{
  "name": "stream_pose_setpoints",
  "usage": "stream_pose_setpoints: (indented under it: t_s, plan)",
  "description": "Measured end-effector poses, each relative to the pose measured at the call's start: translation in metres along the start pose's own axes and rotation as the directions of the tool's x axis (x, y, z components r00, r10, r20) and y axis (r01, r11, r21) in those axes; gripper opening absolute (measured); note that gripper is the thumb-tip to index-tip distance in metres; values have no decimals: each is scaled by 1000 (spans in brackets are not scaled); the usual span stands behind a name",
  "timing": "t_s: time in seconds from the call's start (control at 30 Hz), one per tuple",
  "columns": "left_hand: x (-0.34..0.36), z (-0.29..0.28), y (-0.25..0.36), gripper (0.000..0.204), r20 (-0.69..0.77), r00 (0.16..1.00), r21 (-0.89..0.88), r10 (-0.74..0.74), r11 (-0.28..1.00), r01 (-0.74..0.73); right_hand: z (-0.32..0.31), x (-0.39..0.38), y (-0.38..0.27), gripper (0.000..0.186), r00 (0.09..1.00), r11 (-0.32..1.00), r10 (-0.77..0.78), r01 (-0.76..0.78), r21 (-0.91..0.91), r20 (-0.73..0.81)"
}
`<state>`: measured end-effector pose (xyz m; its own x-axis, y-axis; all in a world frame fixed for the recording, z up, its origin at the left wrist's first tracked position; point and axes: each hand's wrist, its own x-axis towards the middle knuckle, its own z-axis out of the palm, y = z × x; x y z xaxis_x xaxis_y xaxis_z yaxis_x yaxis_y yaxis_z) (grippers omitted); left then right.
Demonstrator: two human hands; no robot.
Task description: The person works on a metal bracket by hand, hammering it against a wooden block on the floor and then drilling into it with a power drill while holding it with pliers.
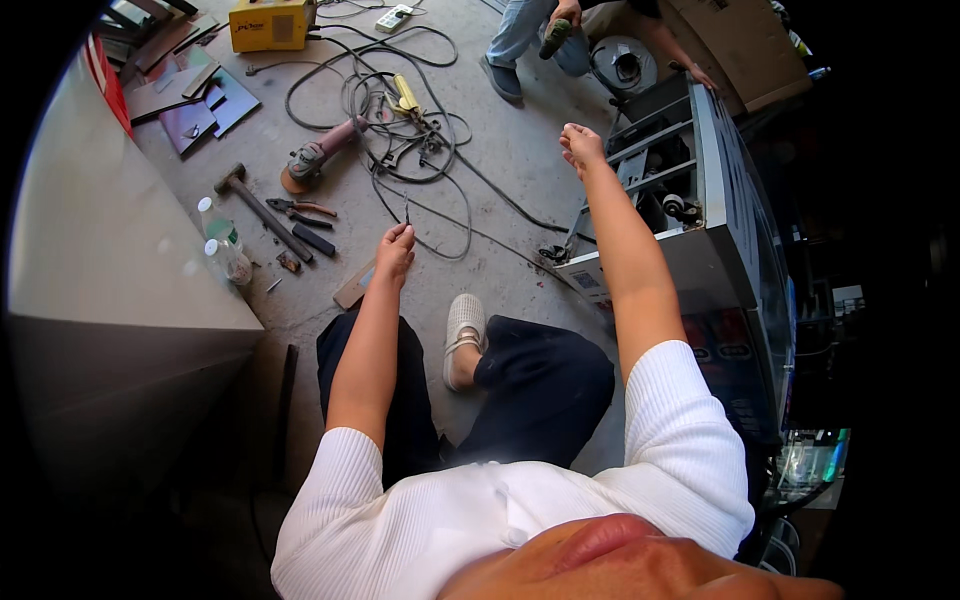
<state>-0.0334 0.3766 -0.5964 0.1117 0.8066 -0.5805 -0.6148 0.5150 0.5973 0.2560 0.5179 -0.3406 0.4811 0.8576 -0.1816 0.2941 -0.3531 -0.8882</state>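
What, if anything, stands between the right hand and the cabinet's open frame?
Nothing visible: the right hand shows just left of the cabinet's open frame, its forearm overlapping the frame's edge. One view can't settle the depth gap.

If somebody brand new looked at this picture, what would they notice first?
Probably the big pale cabinet on the right, its open metal frame showing, with the person's right hand curled near it. Next, the tangle of dark cables on the floor at the top middle, with a bright yellow box at the upper left and a grinder beside the loops. Just below, the left hand pinches a thin, dark item.
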Motion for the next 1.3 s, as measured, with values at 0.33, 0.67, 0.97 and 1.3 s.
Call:
stream_pose_setpoints:
  t_s: [0.33,0.67,0.97,1.3]
  plan:
    - [-33,2,17,26,17,999,-77,47,996,-45,33,60,43,20,999,999,35,-36,-36,-18]
    - [-31,7,19,20,-6,999,-97,46,994,-47,33,82,-21,72,794,526,-607,371,-765,-32]
    - [-62,-3,50,21,-54,996,-133,69,988,-75,-7,124,-58,41,511,-452,-729,139,-881,455]
    - [-54,12,45,20,20,1000,-114,24,993,-21,-35,83,-39,37,369,-338,-762,474,-813,532]
